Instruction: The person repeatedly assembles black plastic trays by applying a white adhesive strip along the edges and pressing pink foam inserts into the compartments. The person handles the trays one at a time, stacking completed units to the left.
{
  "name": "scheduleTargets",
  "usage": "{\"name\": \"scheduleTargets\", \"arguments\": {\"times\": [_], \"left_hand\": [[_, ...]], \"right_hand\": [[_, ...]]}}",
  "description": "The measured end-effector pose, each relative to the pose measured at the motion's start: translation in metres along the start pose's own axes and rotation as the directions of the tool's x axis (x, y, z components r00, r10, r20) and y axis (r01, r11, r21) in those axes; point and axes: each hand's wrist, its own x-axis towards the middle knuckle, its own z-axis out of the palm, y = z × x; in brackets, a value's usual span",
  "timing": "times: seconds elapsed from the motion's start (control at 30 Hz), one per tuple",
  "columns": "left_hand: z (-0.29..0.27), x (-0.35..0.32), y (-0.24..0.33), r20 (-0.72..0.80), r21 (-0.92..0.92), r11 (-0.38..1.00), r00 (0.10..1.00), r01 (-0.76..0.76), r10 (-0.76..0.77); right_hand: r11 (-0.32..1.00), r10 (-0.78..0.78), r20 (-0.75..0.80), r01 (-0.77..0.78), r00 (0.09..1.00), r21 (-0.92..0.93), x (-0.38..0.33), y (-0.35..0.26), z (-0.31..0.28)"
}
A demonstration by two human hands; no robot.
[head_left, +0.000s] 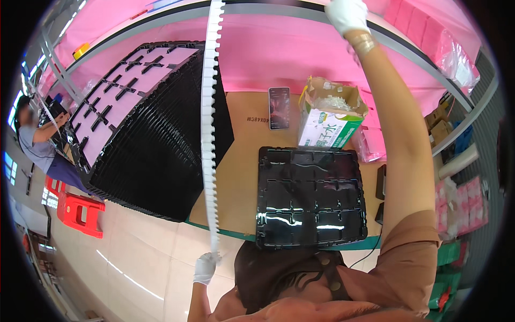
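**Gloved hands stretch a white toothed strip over the bench**

Left hand, in a white glove, is clenched around the lower end of a long white toothed strip, low over the pale tiled floor just off the bench's front edge. The right hand, also gloved, is raised high at the top of the view with the arm stretched up; the strip's upper end runs out of view to its left, so whether that hand grips anything cannot be told. The strip hangs nearly straight between the leaning stack and the single tray.

On the brown bench, an open cardboard carton with green and white printed sides stands just behind the shiny black compartment tray; its flaps are torn up and clear bagged bits show inside. A phone lies flat just left of the carton. A tall stack of black trays leans at the left, its top face pink. Pink sheeting covers the back, and pink packets in clear wrap sit on the upper right shelf.

The single tray overhangs the near edge. Open floor lies at lower left, beside a red stool. Another person works at far left.
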Motion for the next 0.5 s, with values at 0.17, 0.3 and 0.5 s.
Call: {"name": "scheduleTargets", "arguments": {"times": [0.17,0.3,0.5], "left_hand": [[0.02,-0.044,0.093,0.11,-0.219,0.976,0.994,0.023,0.002],[0.071,-0.011,0.179,-0.145,-0.109,0.869,0.873,-0.483,0.466],[0.118,0.013,0.204,-0.06,-0.625,0.758,0.979,-0.189,0.194]], "right_hand": [[0.83,-0.069,0.559,-0.263,0.826,0.491,-0.137,-0.093,-0.122],[0.219,-0.306,0.887,-0.881,0.345,0.418,-0.266,-0.18,-0.236],[-0.041,-0.245,0.957,-0.988,0.157,0.152,-0.296,-0.238,-0.289]]}}
